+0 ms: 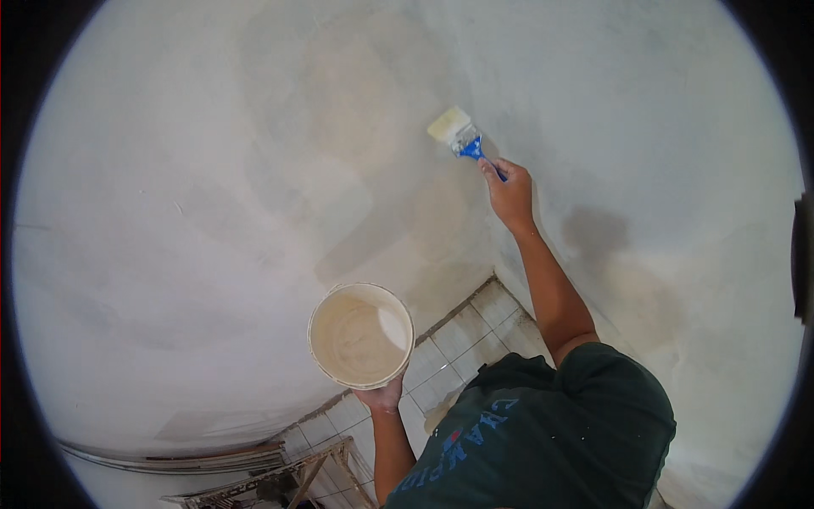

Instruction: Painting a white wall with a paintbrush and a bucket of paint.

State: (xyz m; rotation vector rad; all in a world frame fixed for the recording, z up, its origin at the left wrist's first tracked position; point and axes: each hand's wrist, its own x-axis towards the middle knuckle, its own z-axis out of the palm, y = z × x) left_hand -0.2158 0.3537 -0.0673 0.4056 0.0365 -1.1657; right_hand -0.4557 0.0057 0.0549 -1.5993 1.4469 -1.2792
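A wide paintbrush (466,140) with a blue handle and pale bristles is gripped in my right hand (512,197), its fingers closed round the handle. The bristles are at the pale wall (280,127), near the corner where two walls meet; whether they touch it I cannot tell. My left hand (386,394) supports a cream round bucket (335,327) at its near side, and most of its fingers are hidden behind the bucket. Pale residue coats the bucket's inside, with a whiter patch at the right. Darker, damp-looking patches spread over the wall left of the brush.
Square white floor tiles (462,339) run along the foot of the walls, below the bucket. A worn stand-like frame (339,467) stands at the lower left, beside long thin strips (195,464) along the wall. At the far right edge is a dark object (800,259).
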